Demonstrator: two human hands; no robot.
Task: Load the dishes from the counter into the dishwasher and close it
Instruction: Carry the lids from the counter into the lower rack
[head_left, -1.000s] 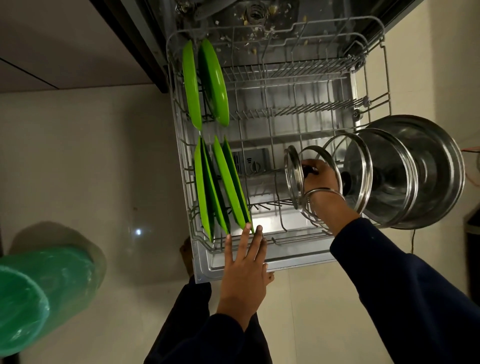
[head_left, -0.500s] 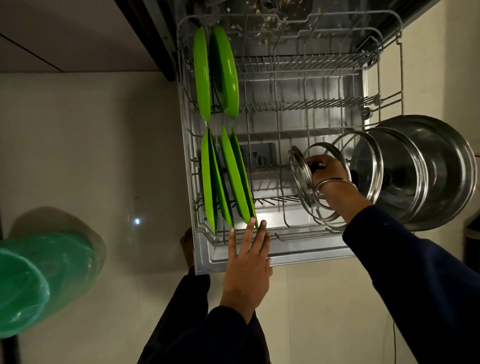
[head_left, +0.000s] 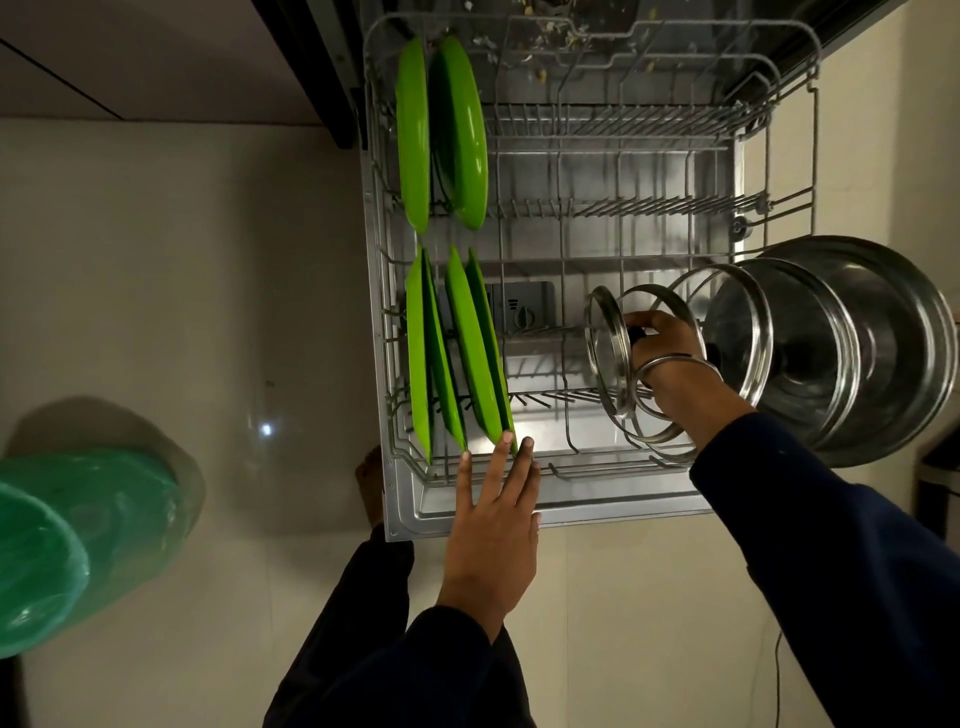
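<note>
Beige tile floor (head_left: 182, 291) | green bin (head_left: 78, 545) left | dishwasher rack (head_left: 649, 499) out

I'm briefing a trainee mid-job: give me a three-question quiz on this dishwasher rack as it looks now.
1. True or false: the right hand grips the knob of a glass lid.
2. How many green plates stand in the rack? A four, B six, C eight.
3. What do the left hand fingertips reach?

Key:
1. True.
2. B: two at the back, four nearer.
3. The near edge of the rightmost green plate, fingers straight.
</note>
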